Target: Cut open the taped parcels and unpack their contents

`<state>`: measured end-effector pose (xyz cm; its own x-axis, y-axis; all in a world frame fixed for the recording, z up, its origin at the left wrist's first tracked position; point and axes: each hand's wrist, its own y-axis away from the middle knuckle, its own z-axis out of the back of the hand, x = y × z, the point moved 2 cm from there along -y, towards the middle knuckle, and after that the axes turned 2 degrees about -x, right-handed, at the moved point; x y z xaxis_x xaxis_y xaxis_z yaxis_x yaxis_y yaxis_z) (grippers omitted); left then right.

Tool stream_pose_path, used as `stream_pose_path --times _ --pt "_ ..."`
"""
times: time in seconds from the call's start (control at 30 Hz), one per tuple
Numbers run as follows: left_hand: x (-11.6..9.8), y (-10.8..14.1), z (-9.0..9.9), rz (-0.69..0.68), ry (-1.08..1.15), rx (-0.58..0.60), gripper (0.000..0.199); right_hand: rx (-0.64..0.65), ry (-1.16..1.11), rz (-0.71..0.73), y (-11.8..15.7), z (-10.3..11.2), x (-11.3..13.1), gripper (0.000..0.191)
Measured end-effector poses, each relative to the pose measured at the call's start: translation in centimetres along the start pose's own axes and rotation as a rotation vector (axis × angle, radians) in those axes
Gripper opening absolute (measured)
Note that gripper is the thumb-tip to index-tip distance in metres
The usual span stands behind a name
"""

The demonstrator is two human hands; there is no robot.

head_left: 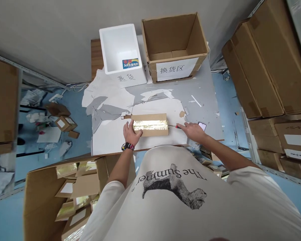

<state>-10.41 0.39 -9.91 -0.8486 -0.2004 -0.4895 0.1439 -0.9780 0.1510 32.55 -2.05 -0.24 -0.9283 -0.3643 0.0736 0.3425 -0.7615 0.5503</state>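
A small cardboard box (150, 132) with shiny tape along its top lies flat on the table (110, 142). My left hand (131, 133) is closed round the box's left end, its thumb on the near side and a wristband at the wrist. My right hand (192, 131), to the right of the box, is wrapped round the red and black handle of a thin tool (177, 127). The tool's slender metal shaft points left and meets the box's right end at the taped seam. Its tip is too small to make out.
Behind the box stand a white foam box (134, 77) holding a blue packet and an open carton (153, 72). A phone (202, 126) lies right of my right hand. A large carton of parcels (37, 197) is at the lower left; stacked cartons (261, 67) stand right.
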Motion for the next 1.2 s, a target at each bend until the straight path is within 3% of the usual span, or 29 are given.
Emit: stream_pose_path --times 0.1,0.2,0.33,0.43,0.57,0.8,0.97,1.2 --pt "-1.5 -0.4 0.5 0.03 -0.1 -0.036 0.097 -0.018 -0.123 -0.077 2.3 -1.2 -1.8 0.064" --pt "-4.1 -1.4 0.2 -0.113 -0.155 -0.011 0.099 -0.055 -0.266 -0.141 3.2 -2.2 -2.7 0.064" --pt "-8.0 -3.5 -1.5 -0.43 -0.147 0.207 0.094 -0.134 -0.437 -0.17 2.0 -3.0 -1.5 0.062" --pt "-9.6 -5.2 -2.7 -0.504 -0.138 0.305 0.083 -0.195 -0.48 -0.15 0.8 -3.2 0.3 0.064" --pt "-9.8 -6.3 -3.3 -0.551 -0.146 0.319 0.078 -0.205 -0.411 -0.111 0.0 -3.4 1.7 0.064" --pt "-9.3 -6.0 -4.0 -0.613 -0.125 0.315 0.081 -0.069 -0.162 -0.088 -0.9 -3.3 2.3 0.065" --pt "-9.0 -6.3 -4.4 -0.627 -0.077 0.314 0.077 -0.105 -0.085 -0.079 -2.1 -2.7 3.1 0.066" --pt "-8.8 -6.3 -4.4 -0.649 -0.068 0.322 0.076 -0.105 -0.021 -0.103 -1.3 -3.8 2.1 0.066"
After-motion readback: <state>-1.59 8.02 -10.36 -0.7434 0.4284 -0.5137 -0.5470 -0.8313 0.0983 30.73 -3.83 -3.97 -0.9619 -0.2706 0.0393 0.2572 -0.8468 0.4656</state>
